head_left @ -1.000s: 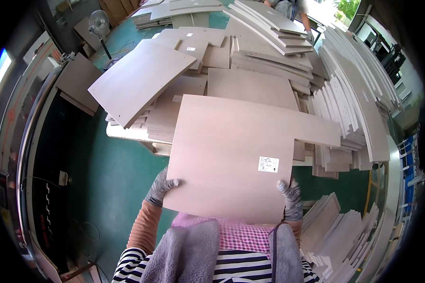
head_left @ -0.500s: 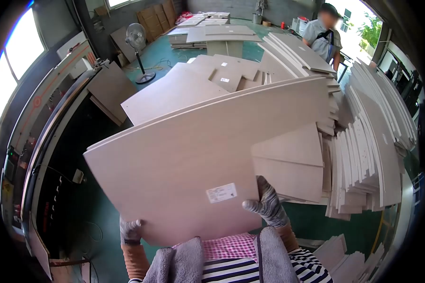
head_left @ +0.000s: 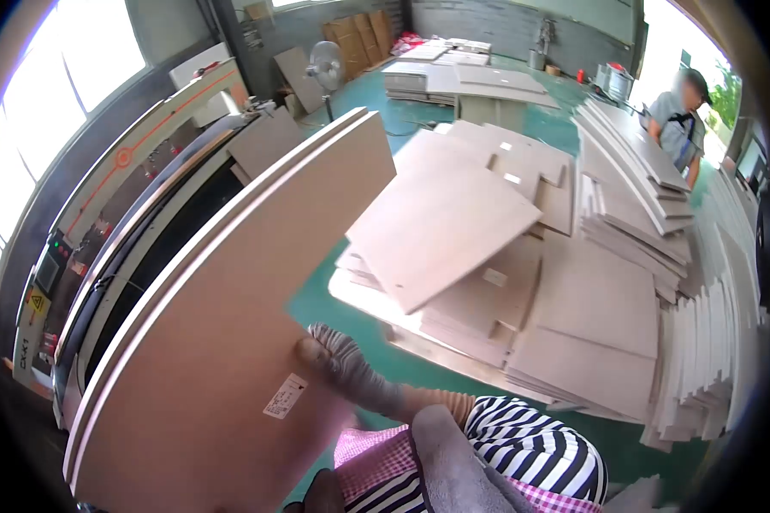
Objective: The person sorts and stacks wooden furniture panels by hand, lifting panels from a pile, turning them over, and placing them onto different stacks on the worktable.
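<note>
gripping boards (head_left: 205, 342), right hand (head_left: 344, 366), now further left

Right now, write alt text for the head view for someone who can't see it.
A gloved right hand grips two large panels held together, tilted at left, a white label on the near one; stacked panels lie beyond, and a co-worker is behind them.

Labelled panels (head_left: 205, 342) swung left; now steeply tilted

Single head-worn view, facing forward and down over hands
</note>
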### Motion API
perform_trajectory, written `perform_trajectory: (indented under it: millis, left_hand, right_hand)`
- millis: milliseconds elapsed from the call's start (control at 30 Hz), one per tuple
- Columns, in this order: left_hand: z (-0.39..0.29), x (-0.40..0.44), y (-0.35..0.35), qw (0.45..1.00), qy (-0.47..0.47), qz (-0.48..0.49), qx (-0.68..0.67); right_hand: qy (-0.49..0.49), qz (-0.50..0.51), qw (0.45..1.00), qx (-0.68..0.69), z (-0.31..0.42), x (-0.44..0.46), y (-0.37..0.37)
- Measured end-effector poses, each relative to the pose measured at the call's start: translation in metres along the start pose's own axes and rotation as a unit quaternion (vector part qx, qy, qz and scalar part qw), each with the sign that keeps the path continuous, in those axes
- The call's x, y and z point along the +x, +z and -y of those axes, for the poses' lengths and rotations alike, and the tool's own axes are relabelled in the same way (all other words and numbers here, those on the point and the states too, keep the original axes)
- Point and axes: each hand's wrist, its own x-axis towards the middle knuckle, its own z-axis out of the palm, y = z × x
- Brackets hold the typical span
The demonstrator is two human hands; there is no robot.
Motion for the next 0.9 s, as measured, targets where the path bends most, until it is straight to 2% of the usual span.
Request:
perform_trajectory:
  millis: [67, 100, 133, 267, 300, 333, 367, 400, 467, 567, 600, 667, 700, 733, 800, 900]
  left_hand:
    - [0.008, 0.034, -0.022, 1.0, -0.01, -0.023, -0.014]
    - [0.01, 0.052, -0.034, 0.999, -0.014, -0.034, -0.019]
    - [0.01, 0.071, -0.044, 0.999, -0.02, -0.041, -0.023]
    - [0.005, 0.151, -0.071, 0.997, -0.029, -0.05, -0.046]
    - [0.005, 0.173, -0.074, 0.997, -0.034, -0.047, -0.053]
    - [0.007, 0.194, -0.076, 0.997, -0.04, -0.041, -0.057]
    - [0.009, 0.217, -0.076, 0.996, -0.046, -0.034, -0.062]
    - [0.013, 0.241, -0.074, 0.996, -0.053, -0.025, -0.069]
    - [0.022, 0.286, -0.068, 0.995, -0.063, -0.009, -0.083]
    - [0.039, 0.358, -0.052, 0.993, -0.068, 0.009, -0.091]
    - [0.045, 0.382, -0.046, 0.993, -0.068, 0.016, -0.091]
    - [0.059, 0.435, -0.027, 0.992, -0.07, 0.022, -0.104]
    - [0.066, 0.462, -0.014, 0.991, -0.075, 0.026, -0.106]
    - [0.073, 0.49, 0.0, 0.991, -0.075, 0.032, -0.109]
    - [0.083, 0.545, 0.029, 0.988, -0.081, 0.049, -0.118]
    - [0.088, 0.627, 0.07, 0.988, -0.083, 0.067, -0.116]
  right_hand:
    - [0.001, -0.04, 0.974, 0.224, -0.044, 0.049, 0.052]
    - [-0.056, -0.085, 0.976, 0.19, -0.06, 0.079, 0.076]
    - [-0.052, -0.077, 0.976, 0.197, -0.072, 0.102, 0.096]
    - [-0.149, -0.154, 0.943, 0.256, -0.089, 0.21, 0.144]
    - [-0.17, -0.183, 0.95, 0.187, -0.117, 0.239, 0.149]
    - [-0.187, -0.214, 0.952, 0.117, -0.114, 0.262, 0.152]
    - [-0.19, -0.246, 0.909, 0.279, -0.111, 0.276, 0.16]
    - [-0.195, -0.257, 0.906, 0.274, -0.118, 0.295, 0.159]
    - [-0.153, -0.259, 0.886, 0.353, -0.137, 0.336, 0.15]
    - [-0.139, -0.304, 0.893, 0.299, -0.156, 0.385, 0.13]
    - [-0.144, -0.311, 0.89, 0.3, -0.193, 0.414, 0.122]
    - [-0.24, -0.16, 0.879, 0.381, -0.29, 0.481, 0.103]
    - [-0.21, -0.238, 0.787, 0.529, -0.299, 0.5, 0.112]
    - [-0.211, 0.083, 0.786, 0.575, -0.309, 0.523, 0.071]
    - [-0.208, -0.019, 0.792, 0.574, -0.312, 0.559, 0.052]
    - [-0.19, -0.113, 0.791, 0.57, -0.299, 0.612, 0.026]
